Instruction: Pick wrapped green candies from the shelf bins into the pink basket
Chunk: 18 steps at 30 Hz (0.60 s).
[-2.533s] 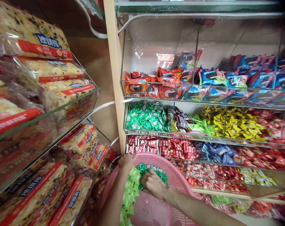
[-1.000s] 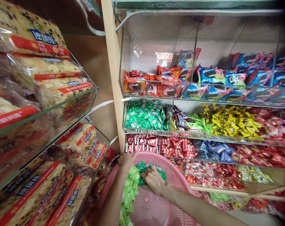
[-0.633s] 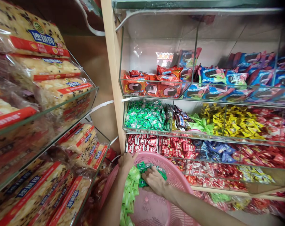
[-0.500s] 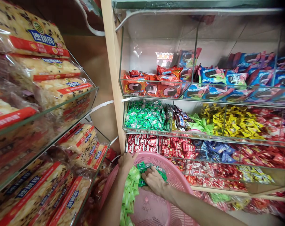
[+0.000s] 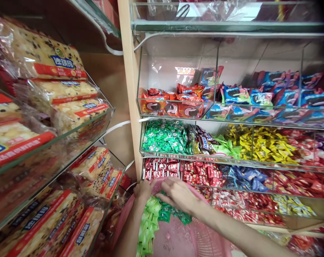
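Note:
My left hand [image 5: 143,192] is closed around the far left rim of a pink plastic basket [image 5: 211,232]. Above the basket's far side is my right hand [image 5: 178,194], palm down. Its thumb stands apart from its bent fingers, and no sweet shows between them; the palm is hidden. Just beneath it, dark green wrapped sweets [image 5: 175,214] lie inside the basket. Light green wrapped sweets [image 5: 148,226] form a strip along the left side, partly behind my left forearm. The basket's pink bottom shows between and in front of these sweets.
Glass-fronted shelves face me, with green packets [image 5: 165,137], Snickers bars [image 5: 204,141], yellow sweets [image 5: 269,142] and red packets [image 5: 162,168]. Packaged puffed cakes [image 5: 60,64] fill the left shelves, whose glass edges come close to the basket. A wooden post [image 5: 128,78] stands between.
My right hand has lifted off the dark green sweets and moved up toward the far rim. My left hand keeps hold of the rim. The camera view has tilted up slightly.

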Each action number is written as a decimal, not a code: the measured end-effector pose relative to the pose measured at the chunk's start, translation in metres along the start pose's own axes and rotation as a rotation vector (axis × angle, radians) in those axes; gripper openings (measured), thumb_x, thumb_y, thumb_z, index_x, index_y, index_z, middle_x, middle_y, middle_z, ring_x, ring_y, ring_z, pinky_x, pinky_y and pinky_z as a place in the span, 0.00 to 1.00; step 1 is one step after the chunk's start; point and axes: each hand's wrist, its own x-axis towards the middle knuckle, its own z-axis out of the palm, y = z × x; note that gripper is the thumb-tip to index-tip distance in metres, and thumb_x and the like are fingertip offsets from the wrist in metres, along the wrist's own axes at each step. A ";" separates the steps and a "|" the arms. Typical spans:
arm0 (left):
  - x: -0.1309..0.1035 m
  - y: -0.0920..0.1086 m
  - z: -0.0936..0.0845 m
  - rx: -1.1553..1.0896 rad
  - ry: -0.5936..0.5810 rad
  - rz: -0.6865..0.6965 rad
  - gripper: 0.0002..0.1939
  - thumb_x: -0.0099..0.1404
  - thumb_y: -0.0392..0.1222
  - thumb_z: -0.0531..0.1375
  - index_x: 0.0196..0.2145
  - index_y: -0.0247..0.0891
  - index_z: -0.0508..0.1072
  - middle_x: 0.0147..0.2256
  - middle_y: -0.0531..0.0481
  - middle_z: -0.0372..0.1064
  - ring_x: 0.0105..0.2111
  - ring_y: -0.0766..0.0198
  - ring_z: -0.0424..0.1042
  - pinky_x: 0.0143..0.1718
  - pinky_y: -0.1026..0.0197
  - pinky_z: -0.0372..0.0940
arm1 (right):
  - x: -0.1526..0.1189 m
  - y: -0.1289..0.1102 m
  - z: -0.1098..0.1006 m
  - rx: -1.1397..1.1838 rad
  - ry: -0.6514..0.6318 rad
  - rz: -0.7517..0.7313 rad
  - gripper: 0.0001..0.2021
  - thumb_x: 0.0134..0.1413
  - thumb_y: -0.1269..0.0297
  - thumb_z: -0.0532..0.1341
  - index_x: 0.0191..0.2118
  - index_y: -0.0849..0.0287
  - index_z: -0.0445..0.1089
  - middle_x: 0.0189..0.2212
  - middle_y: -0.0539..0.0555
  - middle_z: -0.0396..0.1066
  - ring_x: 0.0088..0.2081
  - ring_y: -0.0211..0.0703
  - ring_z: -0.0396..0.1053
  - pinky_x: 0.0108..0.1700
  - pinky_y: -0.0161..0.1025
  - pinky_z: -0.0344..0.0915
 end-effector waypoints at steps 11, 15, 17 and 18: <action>0.002 -0.001 -0.001 -0.020 -0.010 0.005 0.36 0.64 0.64 0.40 0.44 0.32 0.74 0.45 0.32 0.71 0.45 0.44 0.71 0.43 0.49 0.63 | 0.048 0.082 -0.127 -0.361 0.071 0.292 0.09 0.60 0.75 0.49 0.40 0.61 0.65 0.35 0.57 0.68 0.36 0.42 0.66 0.32 0.35 0.55; 0.002 -0.001 0.000 -0.017 -0.005 0.007 0.36 0.64 0.63 0.40 0.44 0.32 0.74 0.45 0.33 0.71 0.46 0.45 0.70 0.44 0.50 0.63 | 0.057 0.086 -0.137 -0.448 -0.094 0.117 0.11 0.56 0.76 0.53 0.42 0.62 0.67 0.40 0.60 0.70 0.43 0.47 0.64 0.38 0.38 0.55; 0.003 -0.001 0.001 -0.016 -0.002 0.006 0.36 0.64 0.64 0.40 0.44 0.32 0.74 0.45 0.33 0.71 0.46 0.44 0.70 0.44 0.50 0.63 | 0.062 0.086 -0.138 -0.432 -0.177 0.076 0.11 0.54 0.73 0.57 0.44 0.60 0.69 0.43 0.59 0.70 0.46 0.50 0.62 0.41 0.40 0.55; 0.003 -0.002 0.001 -0.015 0.001 0.004 0.36 0.63 0.64 0.40 0.44 0.32 0.74 0.45 0.33 0.71 0.46 0.44 0.70 0.44 0.50 0.63 | 0.065 0.087 -0.138 -0.419 -0.215 0.079 0.12 0.53 0.72 0.58 0.45 0.60 0.69 0.44 0.59 0.70 0.47 0.51 0.62 0.41 0.40 0.54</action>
